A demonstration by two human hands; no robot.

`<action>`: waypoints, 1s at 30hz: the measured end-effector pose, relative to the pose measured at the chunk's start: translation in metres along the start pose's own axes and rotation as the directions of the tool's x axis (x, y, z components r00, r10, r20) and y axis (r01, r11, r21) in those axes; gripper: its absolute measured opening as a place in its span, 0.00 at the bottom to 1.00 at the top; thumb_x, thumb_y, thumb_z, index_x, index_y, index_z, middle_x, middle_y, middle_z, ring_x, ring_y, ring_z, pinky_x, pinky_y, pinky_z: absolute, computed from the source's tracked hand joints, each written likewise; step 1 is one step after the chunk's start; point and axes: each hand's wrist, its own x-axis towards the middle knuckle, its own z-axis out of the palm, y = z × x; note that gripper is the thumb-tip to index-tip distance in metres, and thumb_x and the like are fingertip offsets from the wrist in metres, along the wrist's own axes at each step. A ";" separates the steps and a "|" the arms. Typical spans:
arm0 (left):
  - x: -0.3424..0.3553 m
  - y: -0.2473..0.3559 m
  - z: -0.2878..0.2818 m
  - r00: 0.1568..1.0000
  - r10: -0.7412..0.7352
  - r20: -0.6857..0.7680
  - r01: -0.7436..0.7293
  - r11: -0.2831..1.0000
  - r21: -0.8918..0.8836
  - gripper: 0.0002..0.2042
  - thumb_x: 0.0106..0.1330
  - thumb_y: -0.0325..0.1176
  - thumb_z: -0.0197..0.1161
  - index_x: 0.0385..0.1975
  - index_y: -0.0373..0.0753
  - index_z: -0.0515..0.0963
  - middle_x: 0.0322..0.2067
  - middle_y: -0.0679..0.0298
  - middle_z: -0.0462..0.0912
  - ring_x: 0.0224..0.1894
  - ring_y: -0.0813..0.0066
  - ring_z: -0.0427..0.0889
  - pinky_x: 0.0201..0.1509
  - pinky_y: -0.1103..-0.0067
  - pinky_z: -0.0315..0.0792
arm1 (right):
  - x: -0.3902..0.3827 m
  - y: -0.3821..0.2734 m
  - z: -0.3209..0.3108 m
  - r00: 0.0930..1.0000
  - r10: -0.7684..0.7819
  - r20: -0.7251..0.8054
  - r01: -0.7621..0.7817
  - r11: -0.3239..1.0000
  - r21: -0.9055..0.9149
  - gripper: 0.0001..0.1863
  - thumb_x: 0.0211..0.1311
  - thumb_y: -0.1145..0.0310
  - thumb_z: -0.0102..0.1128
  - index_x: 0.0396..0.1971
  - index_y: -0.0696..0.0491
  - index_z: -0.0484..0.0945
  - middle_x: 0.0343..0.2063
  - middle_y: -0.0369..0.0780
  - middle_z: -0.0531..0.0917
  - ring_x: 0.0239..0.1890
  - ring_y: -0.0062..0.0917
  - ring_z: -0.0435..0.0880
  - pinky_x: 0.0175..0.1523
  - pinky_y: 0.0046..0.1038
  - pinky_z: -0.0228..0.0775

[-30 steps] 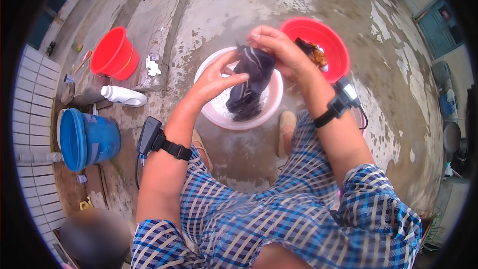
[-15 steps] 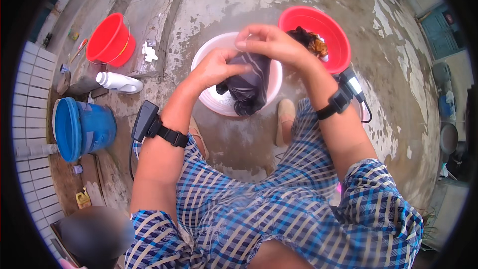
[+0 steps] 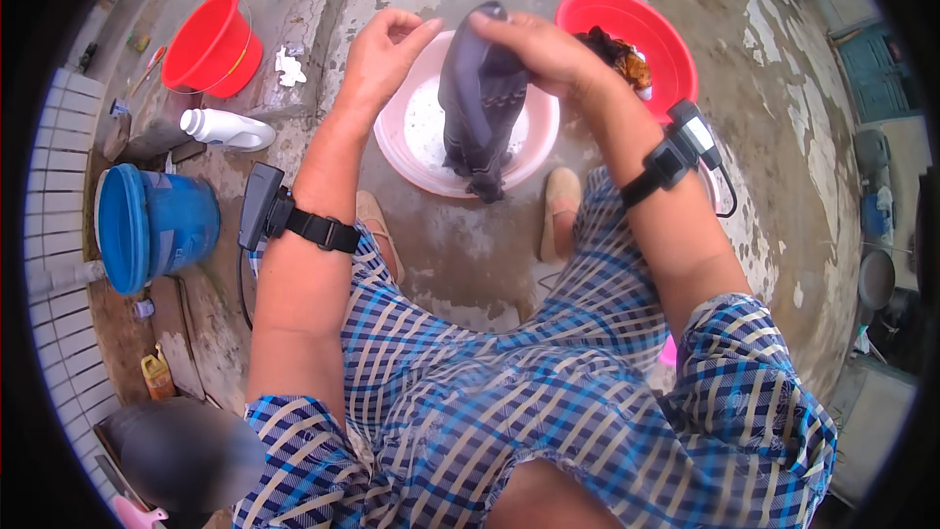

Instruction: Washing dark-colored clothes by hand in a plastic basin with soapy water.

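A dark grey garment with pale striped lines (image 3: pixel 477 103) hangs from my right hand (image 3: pixel 543 54), whose thumb and fingers grip its top end. Its lower end drapes over the near rim of a pale pink basin (image 3: pixel 403 145) with a white, wet-looking inside. My left hand (image 3: pixel 382 54) is raised over the basin's left edge, a little apart from the cloth. Its fingers are loosely bent, with a gap to the thumb and nothing visible between them. The garment's exact kind is hard to make out.
Right of the basin, a red basin (image 3: pixel 676 59) contains dark and brown cloth. To the left are a red bucket (image 3: pixel 211 49), a white bottle (image 3: pixel 225 129) lying on its side and a blue bucket (image 3: pixel 181 225). A yellow bottle (image 3: pixel 157 374) stands near the tiled wall.
My right hand has pulled the garment up, stretching it lengthwise above the basin. My left hand has moved up and left, away from the cloth.
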 end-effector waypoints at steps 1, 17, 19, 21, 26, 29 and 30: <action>0.000 0.000 -0.003 0.980 -0.133 0.146 0.132 0.991 0.014 0.17 0.62 0.45 0.62 0.37 0.35 0.78 0.36 0.63 0.81 0.38 0.77 0.79 0.42 0.81 0.73 | -0.002 -0.003 -0.004 1.000 -0.023 0.019 0.021 0.995 0.099 0.18 0.65 0.55 0.54 0.39 0.56 0.78 0.35 0.40 0.83 0.35 0.25 0.83 0.41 0.28 0.78; -0.013 -0.086 0.015 0.952 -0.211 0.220 0.090 0.884 0.458 0.11 0.58 0.37 0.62 0.39 0.41 0.81 0.31 0.51 0.82 0.36 0.59 0.83 0.40 0.70 0.72 | -0.018 -0.054 -0.017 0.927 -0.375 -0.029 0.309 0.716 0.625 0.17 0.64 0.64 0.57 0.46 0.59 0.75 0.40 0.44 0.82 0.43 0.31 0.82 0.51 0.34 0.76; -0.006 -0.083 0.012 0.978 -0.186 0.099 0.126 0.894 0.431 0.11 0.60 0.36 0.61 0.38 0.38 0.81 0.30 0.56 0.83 0.32 0.66 0.82 0.38 0.73 0.72 | -0.024 -0.056 -0.036 0.934 -0.351 -0.067 0.321 0.740 0.591 0.17 0.63 0.64 0.58 0.46 0.59 0.75 0.40 0.45 0.83 0.43 0.32 0.82 0.51 0.35 0.76; 0.002 -0.084 0.000 0.973 -0.220 -0.068 0.230 0.930 0.287 0.10 0.63 0.35 0.58 0.38 0.36 0.80 0.29 0.62 0.83 0.28 0.76 0.80 0.34 0.78 0.71 | -0.028 -0.056 -0.047 0.935 -0.318 -0.155 0.350 0.771 0.531 0.16 0.63 0.63 0.58 0.44 0.59 0.76 0.39 0.45 0.83 0.42 0.33 0.83 0.51 0.36 0.76; 0.015 -0.083 -0.022 0.950 -0.259 -0.175 0.225 0.955 -0.192 0.09 0.66 0.34 0.56 0.34 0.37 0.80 0.25 0.70 0.78 0.27 0.84 0.71 0.31 0.83 0.66 | -0.025 -0.048 -0.073 0.945 -0.232 -0.229 0.319 0.805 0.500 0.14 0.64 0.63 0.56 0.39 0.60 0.77 0.36 0.46 0.83 0.39 0.32 0.83 0.48 0.36 0.77; 0.019 -0.063 -0.023 0.949 -0.255 -0.184 0.188 0.929 -0.319 0.07 0.65 0.32 0.58 0.33 0.36 0.80 0.25 0.71 0.78 0.25 0.85 0.71 0.29 0.85 0.63 | -0.024 -0.046 -0.091 0.927 -0.118 -0.355 0.272 0.864 0.424 0.13 0.65 0.63 0.55 0.38 0.60 0.76 0.34 0.46 0.83 0.37 0.32 0.83 0.46 0.36 0.78; 0.019 -0.056 -0.026 0.943 -0.271 -0.192 0.179 0.901 -0.396 0.07 0.64 0.33 0.58 0.33 0.36 0.80 0.25 0.71 0.78 0.25 0.85 0.71 0.29 0.85 0.63 | -0.024 -0.047 -0.093 0.926 -0.090 -0.367 0.252 0.871 0.421 0.13 0.65 0.64 0.55 0.37 0.60 0.76 0.33 0.46 0.83 0.35 0.32 0.83 0.44 0.35 0.79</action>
